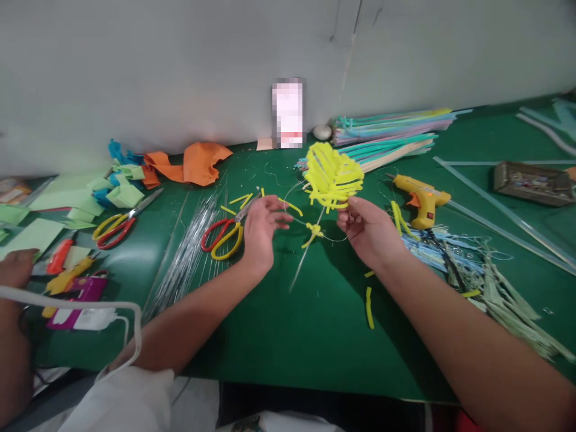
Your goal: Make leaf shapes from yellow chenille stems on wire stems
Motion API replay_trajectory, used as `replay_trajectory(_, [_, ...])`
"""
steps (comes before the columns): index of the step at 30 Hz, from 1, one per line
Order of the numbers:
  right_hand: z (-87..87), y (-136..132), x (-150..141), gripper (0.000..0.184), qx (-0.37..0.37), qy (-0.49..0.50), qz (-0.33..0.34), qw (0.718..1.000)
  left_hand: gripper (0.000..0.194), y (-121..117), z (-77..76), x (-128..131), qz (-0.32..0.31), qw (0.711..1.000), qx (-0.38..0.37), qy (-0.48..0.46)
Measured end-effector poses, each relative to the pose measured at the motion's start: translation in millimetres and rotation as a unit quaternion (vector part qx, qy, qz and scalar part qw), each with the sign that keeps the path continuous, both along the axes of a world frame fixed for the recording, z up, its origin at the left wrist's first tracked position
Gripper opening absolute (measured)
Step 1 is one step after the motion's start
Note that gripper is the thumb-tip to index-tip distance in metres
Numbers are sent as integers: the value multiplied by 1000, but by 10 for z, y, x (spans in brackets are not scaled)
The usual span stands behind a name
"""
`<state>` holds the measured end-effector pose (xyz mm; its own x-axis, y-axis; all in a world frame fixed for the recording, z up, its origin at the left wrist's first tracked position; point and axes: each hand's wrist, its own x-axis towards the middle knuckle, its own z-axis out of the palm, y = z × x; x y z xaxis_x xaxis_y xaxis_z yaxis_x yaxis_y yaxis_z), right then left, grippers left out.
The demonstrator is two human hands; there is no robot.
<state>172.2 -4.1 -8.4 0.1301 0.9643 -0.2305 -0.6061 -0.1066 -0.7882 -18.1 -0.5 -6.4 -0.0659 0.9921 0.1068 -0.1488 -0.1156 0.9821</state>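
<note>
My right hand (366,231) is closed in a pinch on the base of a yellow leaf-shaped piece made of strips (333,174), held above the green table (279,324). A thin wire stem (308,252) runs down from the leaf, with a small yellow knot (314,230) on it. My left hand (261,228) hovers just left of the stem with its fingers loosely spread, holding nothing that I can see. Red and yellow scissors (225,234) lie under and left of that hand.
A yellow glue gun (420,198) lies right of the leaf. Coloured strips (387,132) are stacked by the wall. A bundle of wires (189,252), second scissors (119,225), paper scraps, green fringe pieces (495,282) and another person's hand (15,267) at far left.
</note>
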Motion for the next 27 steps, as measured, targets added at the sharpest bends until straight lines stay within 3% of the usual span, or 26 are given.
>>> replay_trajectory(3, [60, 10, 20, 8, -49, 96, -7, 994, 46, 24, -44, 11, -99, 992, -74, 40])
replay_trajectory(5, [115, 14, 47, 5, -66, 160, -6, 985, 37, 15, -35, 15, -143, 973, -18, 182])
replay_trajectory(6, [143, 19, 67, 5, -63, 185, -2, 981, 30, -10, -21, 28, -171, 948, 41, 267])
replay_trajectory(7, [169, 25, 94, 6, -55, 202, -1, 978, 27, -55, -2, 53, -206, 909, 114, 346])
replay_trajectory(9, [206, 47, 162, 9, -26, 210, -5, 977, 30, -220, 32, 147, -301, 805, 260, 441])
replay_trajectory(12, [218, 96, 277, 13, 25, 174, -24, 984, 49, -613, 32, 368, -434, 653, 413, 463])
replay_trajectory(14, [210, 127, 339, 15, 39, 177, -47, 982, 55, -844, -12, 497, -478, 585, 463, 463])
replay_trajectory(15, [205, 140, 362, 17, 39, 188, -59, 980, 59, -909, -41, 538, -484, 569, 469, 471])
replay_trajectory(17, [195, 160, 393, 19, 33, 207, -79, 975, 71, -895, -93, 558, -480, 573, 447, 492])
replay_trajectory(19, [175, 175, 417, 18, 35, 207, -88, 974, 80, -705, -126, 504, -452, 602, 392, 529])
replay_trajectory(24, [76, 202, 488, 12, 71, 87, -65, 992, 83, -51, -146, 238, -345, 667, 215, 624])
replay_trajectory(27, [56, 194, 490, 10, 52, 88, -81, 991, 76, 110, -113, 122, -269, 713, 172, 624])
